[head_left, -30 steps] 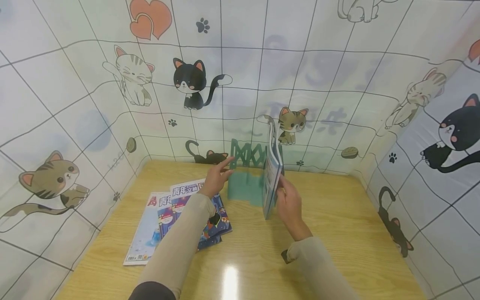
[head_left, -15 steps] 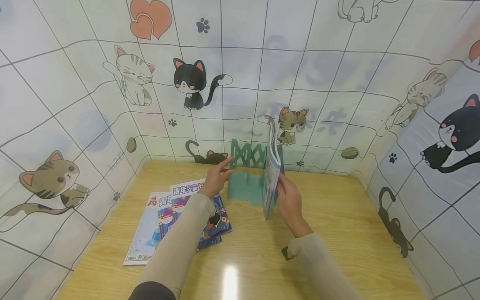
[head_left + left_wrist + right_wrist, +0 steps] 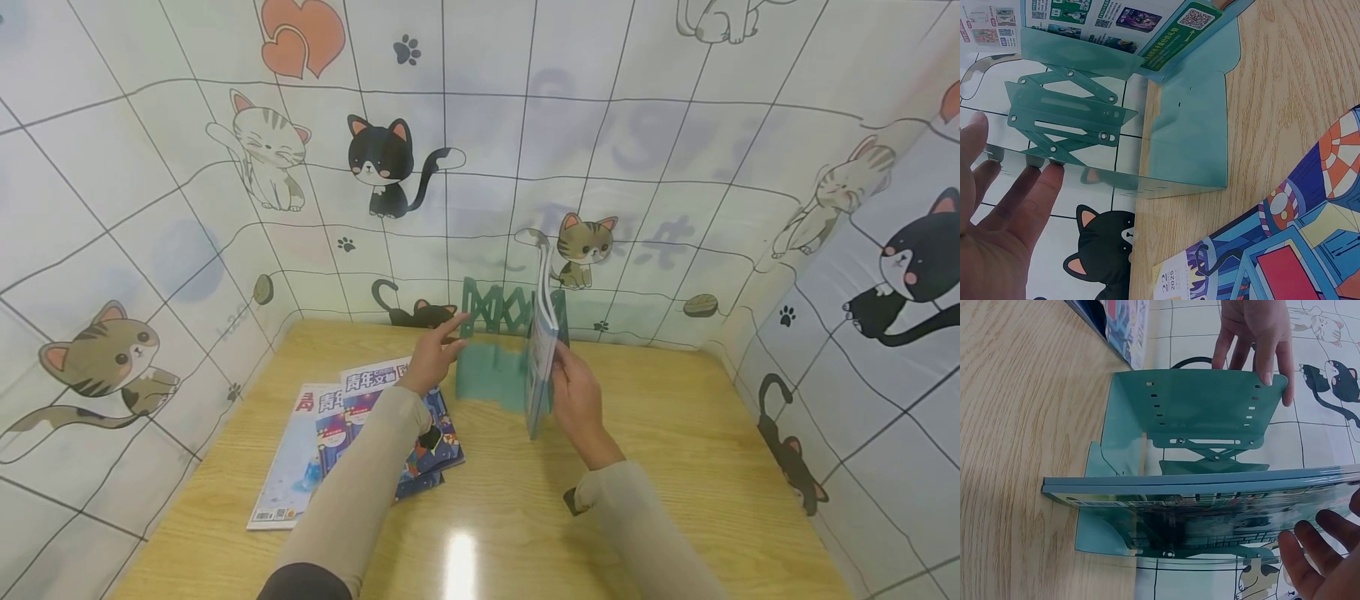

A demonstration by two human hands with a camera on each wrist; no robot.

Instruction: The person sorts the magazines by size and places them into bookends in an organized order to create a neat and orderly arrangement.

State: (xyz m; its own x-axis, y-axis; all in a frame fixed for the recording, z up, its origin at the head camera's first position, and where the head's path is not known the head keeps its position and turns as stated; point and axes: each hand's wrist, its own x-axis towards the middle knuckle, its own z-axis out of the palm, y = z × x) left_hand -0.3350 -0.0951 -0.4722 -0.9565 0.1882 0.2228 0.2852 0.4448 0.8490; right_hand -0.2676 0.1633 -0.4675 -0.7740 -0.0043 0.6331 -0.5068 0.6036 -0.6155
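Note:
A green metal bookend (image 3: 480, 375) with folding cross-bars stands at the back of the table. My left hand (image 3: 432, 360) grips its left end plate, fingertips against the outer face in the left wrist view (image 3: 1019, 200). Upright magazines (image 3: 542, 358) with blue spines stand on the bookend's base near its right end plate. My right hand (image 3: 579, 404) holds them by the near edge on their right side. In the right wrist view, fingers (image 3: 1294, 553) lie beside the glossy cover. How many magazines stand there is hard to tell.
Several magazines (image 3: 281, 467) lie overlapped on the left of the wooden table (image 3: 660, 433), partly under the left sleeve. A cat-patterned tiled wall covering (image 3: 480, 150) encloses the back and sides.
The near edge of the upright magazines has shifted slightly left, and my right hand with it. My left hand stays on the bookend's left plate.

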